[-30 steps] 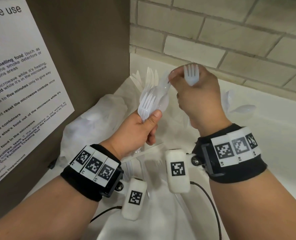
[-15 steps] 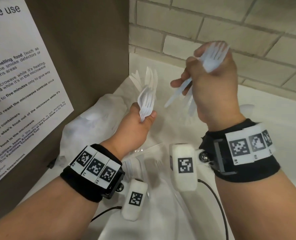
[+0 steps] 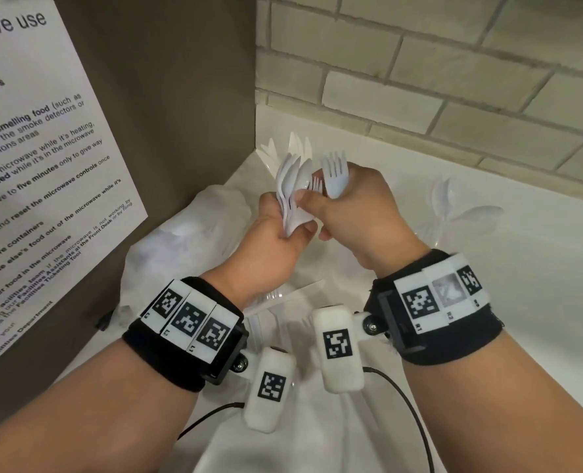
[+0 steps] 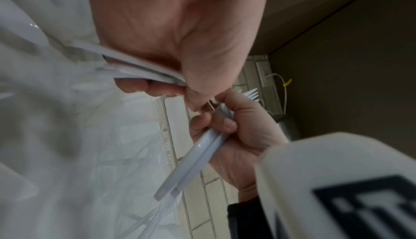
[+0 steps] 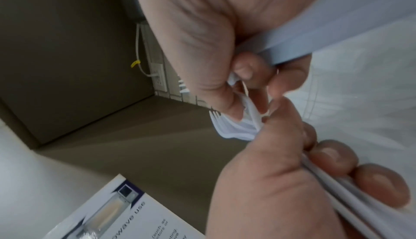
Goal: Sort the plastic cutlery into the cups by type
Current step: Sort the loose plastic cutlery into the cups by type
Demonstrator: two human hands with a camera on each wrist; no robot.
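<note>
My left hand (image 3: 285, 235) grips a fanned bundle of white plastic cutlery (image 3: 291, 194) by the handles; spoon bowls and some fork tines show. My right hand (image 3: 351, 206) holds white forks (image 3: 335, 174) upright in its fist, and its thumb and fingertips touch the bundle. In the left wrist view the left hand (image 4: 171, 34) clamps the bundle's handles (image 4: 144, 71), and the fork handles (image 4: 191, 162) stick out below the right hand (image 4: 243, 132). In the right wrist view the right hand (image 5: 202, 29) pinches the bundle's heads (image 5: 236, 127) beside the left hand (image 5: 270, 180). A clear cup of spoons (image 3: 453, 206) stands at the right.
White knives (image 3: 295, 145) stand upright in the back corner behind the bundle. A crumpled clear plastic bag (image 3: 187, 240) lies left on the white counter (image 3: 522, 302). A brown panel with a paper notice (image 3: 37, 165) closes the left side; a brick wall (image 3: 419, 80) stands behind.
The right hand, which had lifted up and right with its forks, has come back down to the bundle in the left hand. The bundle has turned, so spoon bowls now show.
</note>
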